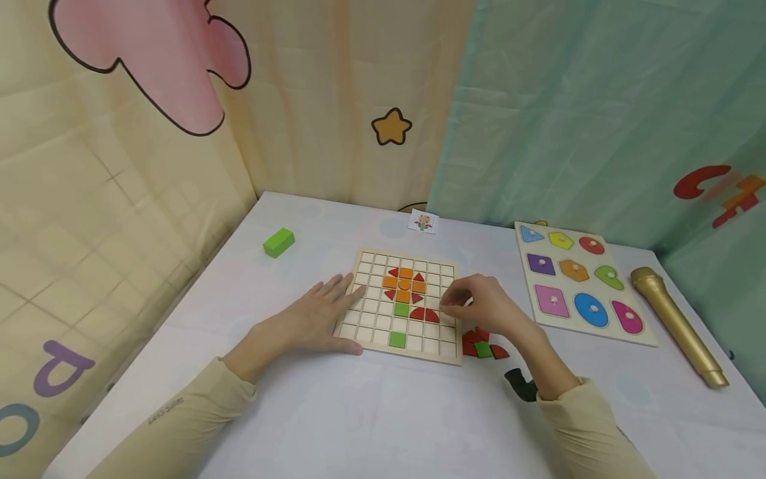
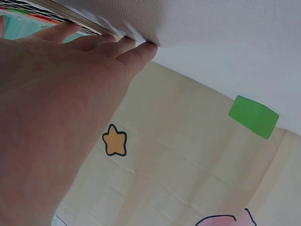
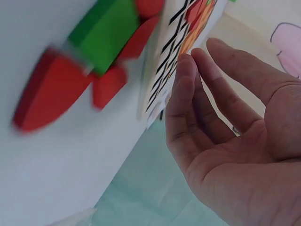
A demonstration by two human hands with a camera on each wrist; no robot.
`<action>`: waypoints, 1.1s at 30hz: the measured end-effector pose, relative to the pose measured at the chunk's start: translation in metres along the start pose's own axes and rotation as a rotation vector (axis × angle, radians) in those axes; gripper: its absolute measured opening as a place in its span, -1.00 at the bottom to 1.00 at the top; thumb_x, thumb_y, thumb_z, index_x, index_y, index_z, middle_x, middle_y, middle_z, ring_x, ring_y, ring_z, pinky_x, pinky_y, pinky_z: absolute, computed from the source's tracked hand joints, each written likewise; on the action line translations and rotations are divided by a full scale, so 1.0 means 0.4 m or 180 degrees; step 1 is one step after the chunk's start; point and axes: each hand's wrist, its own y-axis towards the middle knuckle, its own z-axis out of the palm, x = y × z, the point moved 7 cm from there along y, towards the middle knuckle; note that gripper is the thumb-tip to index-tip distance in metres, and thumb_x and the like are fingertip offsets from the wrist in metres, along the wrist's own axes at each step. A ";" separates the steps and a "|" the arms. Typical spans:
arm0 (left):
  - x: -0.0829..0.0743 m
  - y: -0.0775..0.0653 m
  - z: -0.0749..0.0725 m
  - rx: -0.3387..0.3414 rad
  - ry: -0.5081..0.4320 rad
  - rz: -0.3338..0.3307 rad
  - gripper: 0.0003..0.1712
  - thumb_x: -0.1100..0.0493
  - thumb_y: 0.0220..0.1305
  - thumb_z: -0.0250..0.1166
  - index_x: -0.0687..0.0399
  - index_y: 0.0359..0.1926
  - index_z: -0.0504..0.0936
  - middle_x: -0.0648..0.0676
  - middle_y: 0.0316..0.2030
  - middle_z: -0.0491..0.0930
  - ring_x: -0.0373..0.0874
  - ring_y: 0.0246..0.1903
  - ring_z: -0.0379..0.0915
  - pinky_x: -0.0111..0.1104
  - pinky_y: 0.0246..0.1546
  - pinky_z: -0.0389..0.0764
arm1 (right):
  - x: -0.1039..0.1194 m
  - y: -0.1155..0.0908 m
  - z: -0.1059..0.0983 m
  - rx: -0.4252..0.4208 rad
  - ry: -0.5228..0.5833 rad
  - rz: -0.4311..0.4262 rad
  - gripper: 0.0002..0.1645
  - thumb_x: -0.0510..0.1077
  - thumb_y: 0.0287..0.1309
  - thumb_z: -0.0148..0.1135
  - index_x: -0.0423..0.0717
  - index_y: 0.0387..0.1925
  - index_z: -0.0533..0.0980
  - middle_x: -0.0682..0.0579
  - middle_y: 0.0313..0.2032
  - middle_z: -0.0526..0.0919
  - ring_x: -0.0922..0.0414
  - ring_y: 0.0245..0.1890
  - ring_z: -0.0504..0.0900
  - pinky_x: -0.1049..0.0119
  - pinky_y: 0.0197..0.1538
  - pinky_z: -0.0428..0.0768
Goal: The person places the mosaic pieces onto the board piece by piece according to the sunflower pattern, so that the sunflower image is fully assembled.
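A wooden grid board (image 1: 431, 344) lies on the table. On it, orange squares (image 1: 405, 273) and small red pieces surround an orange circle (image 1: 404, 285). Below them are a green square (image 1: 401, 310), two red quarter-round pieces (image 1: 432, 316) and another green square (image 1: 397, 339) lower down. My left hand (image 1: 314, 318) rests spread at the board's left edge. Over the right side hovers my right hand (image 1: 487, 303), fingers loosely bent beside the red quarter-rounds; the right wrist view shows nothing between thumb and fingers. Loose red pieces (image 3: 51, 94) and a green one (image 3: 106, 37) lie right of the board.
A green block (image 1: 278, 243) stands at the back left, a small picture card (image 1: 423, 221) behind the grid. To the right lie a knobbed shape puzzle (image 1: 562, 313) and a gold microphone (image 1: 679, 322). A black object (image 1: 520, 384) is partly under the right forearm.
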 end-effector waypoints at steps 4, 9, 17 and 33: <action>0.001 0.000 0.001 0.0010 0.0000 0.0002 0.33 -0.57 0.20 0.32 0.02 0.71 -0.02 0.30 0.69 -0.18 0.28 0.67 -0.27 0.19 0.63 -0.06 | -0.052 -0.044 -0.023 0.0078 -0.0047 0.0174 -0.84 -0.18 0.25 0.49 -0.11 -0.15 0.75 0.08 -0.32 0.72 0.12 -0.26 0.62 0.32 -0.20 0.66; 0.003 0.000 0.002 0.0024 0.0009 -0.0010 0.34 -0.57 0.20 0.32 0.02 0.71 -0.02 0.30 0.69 -0.19 0.28 0.68 -0.28 0.19 0.64 -0.06 | -0.089 -0.091 -0.032 0.0200 -0.0099 0.0408 -0.76 -0.15 0.15 0.58 -0.11 -0.15 0.74 0.08 -0.32 0.71 0.12 -0.26 0.62 0.30 -0.19 0.66; 0.005 0.002 0.008 0.0031 0.0003 -0.0009 0.34 -0.58 0.19 0.32 0.02 0.71 -0.01 0.31 0.68 -0.18 0.29 0.67 -0.27 0.19 0.63 -0.05 | -0.109 -0.108 -0.018 0.0298 -0.0108 0.0531 -0.75 -0.19 0.09 0.62 -0.10 -0.21 0.70 0.08 -0.34 0.68 0.12 -0.29 0.59 0.28 -0.20 0.67; 0.000 -0.001 0.004 0.0008 0.0023 0.0003 0.34 -0.58 0.20 0.31 0.03 0.71 -0.02 0.31 0.69 -0.19 0.29 0.67 -0.27 0.20 0.63 -0.05 | -0.099 -0.101 -0.038 0.0248 0.0028 0.0281 -0.87 -0.12 0.20 0.55 -0.02 -0.29 0.71 0.11 -0.44 0.65 0.12 -0.31 0.59 0.29 -0.22 0.61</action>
